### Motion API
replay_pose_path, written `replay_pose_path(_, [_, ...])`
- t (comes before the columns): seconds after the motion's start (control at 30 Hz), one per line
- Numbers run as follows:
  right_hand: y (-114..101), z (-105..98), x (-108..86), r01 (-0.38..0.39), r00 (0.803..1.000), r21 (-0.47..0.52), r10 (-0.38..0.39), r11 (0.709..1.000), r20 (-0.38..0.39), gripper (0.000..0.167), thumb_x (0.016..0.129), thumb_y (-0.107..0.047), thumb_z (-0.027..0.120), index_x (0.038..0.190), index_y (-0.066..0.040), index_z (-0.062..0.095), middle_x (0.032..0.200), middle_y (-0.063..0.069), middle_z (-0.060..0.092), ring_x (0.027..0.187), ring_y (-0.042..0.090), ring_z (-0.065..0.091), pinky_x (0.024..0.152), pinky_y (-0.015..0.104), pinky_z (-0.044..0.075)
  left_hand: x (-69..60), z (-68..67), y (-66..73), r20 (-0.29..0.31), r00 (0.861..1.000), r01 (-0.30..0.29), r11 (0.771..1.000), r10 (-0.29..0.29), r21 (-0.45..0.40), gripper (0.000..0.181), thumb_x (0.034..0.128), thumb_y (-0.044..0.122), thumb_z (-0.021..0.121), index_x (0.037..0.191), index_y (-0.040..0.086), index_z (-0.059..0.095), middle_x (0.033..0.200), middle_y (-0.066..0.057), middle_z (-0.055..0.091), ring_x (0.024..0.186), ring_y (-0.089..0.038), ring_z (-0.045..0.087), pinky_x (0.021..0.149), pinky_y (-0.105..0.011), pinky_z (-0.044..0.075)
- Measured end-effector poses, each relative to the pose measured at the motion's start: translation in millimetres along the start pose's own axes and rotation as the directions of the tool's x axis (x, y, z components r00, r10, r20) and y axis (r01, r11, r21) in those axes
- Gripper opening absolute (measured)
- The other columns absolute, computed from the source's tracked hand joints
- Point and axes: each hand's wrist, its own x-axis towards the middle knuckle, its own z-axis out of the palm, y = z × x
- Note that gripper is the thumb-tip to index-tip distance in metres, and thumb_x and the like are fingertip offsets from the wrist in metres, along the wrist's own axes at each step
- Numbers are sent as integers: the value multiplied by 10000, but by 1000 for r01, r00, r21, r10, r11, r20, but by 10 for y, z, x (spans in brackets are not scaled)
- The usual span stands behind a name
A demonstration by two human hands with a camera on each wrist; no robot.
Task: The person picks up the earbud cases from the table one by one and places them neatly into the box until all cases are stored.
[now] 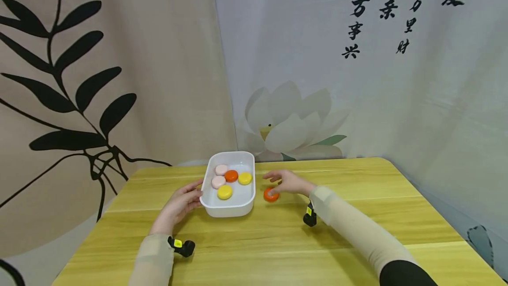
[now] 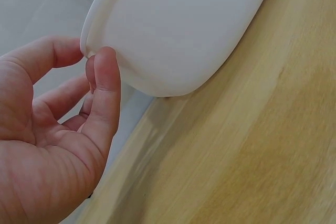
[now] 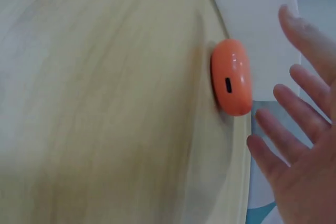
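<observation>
A white rectangular tray (image 1: 240, 202) stands on the table, and my left hand (image 1: 178, 205) holds its left side. In the left wrist view the thumb and a finger of that hand (image 2: 58, 124) pinch the tray's rim (image 2: 100, 11). Just right of the tray lies a glossy orange rounded disc (image 1: 270, 195) with a small dark slot on its side. My right hand (image 1: 291, 182) hovers at it with fingers spread. The right wrist view shows a gap between those fingers and the orange disc (image 3: 232, 77).
Inside the tray lie two pale pink discs (image 1: 221, 170), an orange disc (image 1: 231, 176) and two yellow discs (image 1: 224, 192). The wooden table (image 1: 222, 255) ends close behind the tray, where a printed curtain (image 1: 178, 78) hangs.
</observation>
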Motion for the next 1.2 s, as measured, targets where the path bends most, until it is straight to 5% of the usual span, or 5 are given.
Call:
replay_pose_path(0.27, [54, 56, -5, -54, 998, -24, 54, 998, 15, 584, 804, -164, 797, 1333, -53, 576, 1326, 128, 570, 1204, 331, 517, 1006, 506, 411, -9, 6, 12, 6, 1000, 2, 1000, -2, -8, 583, 969, 58, 560, 1491, -21, 313, 1141, -175, 604, 912, -212, 628, 821, -310, 545])
replay_pose_path(0.6, [84, 108, 42, -21, 999, -53, 24, 998, 46, 524, 767, -124, 821, 1247, -30, 633, 1214, 77, 644, 1111, 250, 569, 977, 430, 449, 0, 8, -4, -9, 1000, -1, 1000, 0, -13, 565, 965, 36, 552, 1482, -25, 332, 1125, -192, 608, 879, -211, 635, 799, -304, 551])
replay_pose_path(1.2, [187, 187, 9, -77, 997, -53, 77, 996, 8, 500, 765, -107, 821, 1238, -98, 660, 1216, -5, 637, 1064, 169, 559, 997, 401, 426, 2, 11, 5, -7, 1000, 2, 1000, -2, -18, 577, 968, 51, 556, 1488, -22, 318, 1147, -185, 596, 877, -195, 628, 774, -273, 549])
